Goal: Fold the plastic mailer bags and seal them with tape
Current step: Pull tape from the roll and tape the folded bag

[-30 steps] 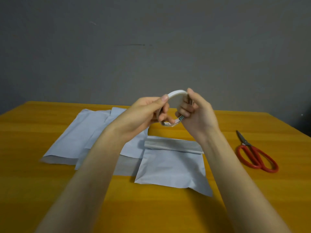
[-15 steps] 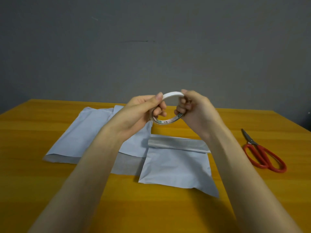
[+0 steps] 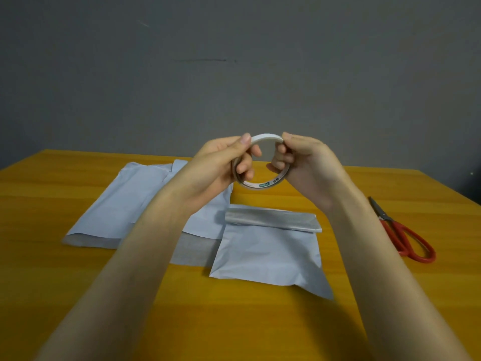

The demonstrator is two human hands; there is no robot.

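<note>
**Tape roll turned face-on; no strip drawn yet**

Obs. Both hands hold the tape roll point(image 3: 263, 185) in the air, above the far end of the folded mailer bag point(image 3: 270, 259) and clear of it.
- Left hand point(image 3: 218, 168): thumb on the outer rim near the top, fingers curled through the core, grasping the roll.
- Right hand point(image 3: 309, 168): mirror grip, thumb tip on the top rim, fingers hooked inside the ring.

Change over the last second. The roll goes from tilted and partly hidden by the fingers to ring open toward the camera, with the printed core showing at the bottom. The hands work round it and both thumbs end at the top rim. The bags and scissors point(image 3: 406, 238) keep their layout on the table point(image 3: 78, 295). Their small shift in frame reads as head motion.

Reading. This is most likely a hunt for the free end of the tape. No loose strip shows, and I cannot tell whether a thumbnail has caught the end.

Task status.
- One bag is folded, with its flap point(image 3: 270, 220) turned over at the far edge and no tape visible on it, so the seal is still to do.
- The unfolded mailer bags point(image 3: 125, 204) lie overlapped to the left, one tucked partly under the folded bag.
- The scissors lie to the right, well apart from both hands and untouched. I judge they are wanted once a strip is pulled.
</note>
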